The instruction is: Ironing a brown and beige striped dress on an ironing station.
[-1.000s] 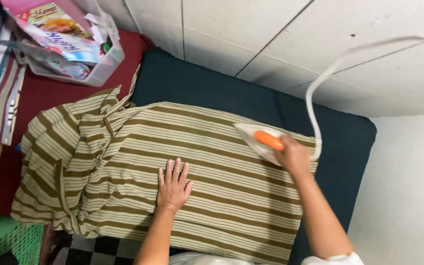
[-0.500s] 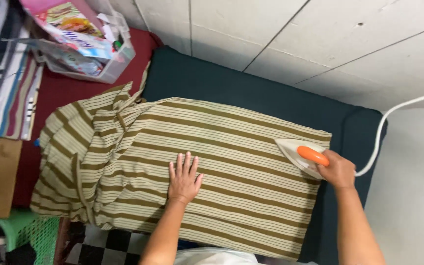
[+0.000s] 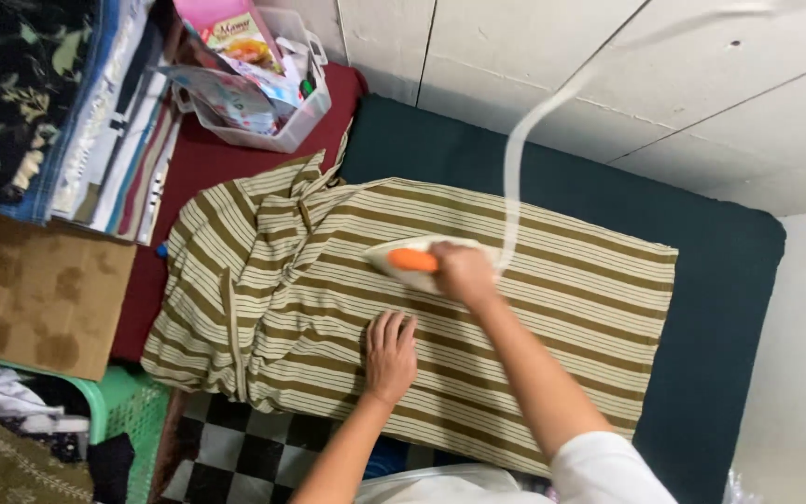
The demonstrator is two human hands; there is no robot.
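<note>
One iron (image 3: 422,262), one striped cloth (image 3: 534,280), two hands (image 3: 390,357).

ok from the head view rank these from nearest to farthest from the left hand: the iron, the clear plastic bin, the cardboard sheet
1. Iron: just above the left hand, held by the right hand.
2. Cardboard sheet: far left, beyond the striped cloth.
3. Clear plastic bin: top, near the wall.

white panelled wall (image 3: 552,56), black-and-white checkered floor (image 3: 235,457), green plastic basket (image 3: 128,406), brown cardboard (image 3: 34,289)

Head camera looks steeply down, fairly near.
</note>
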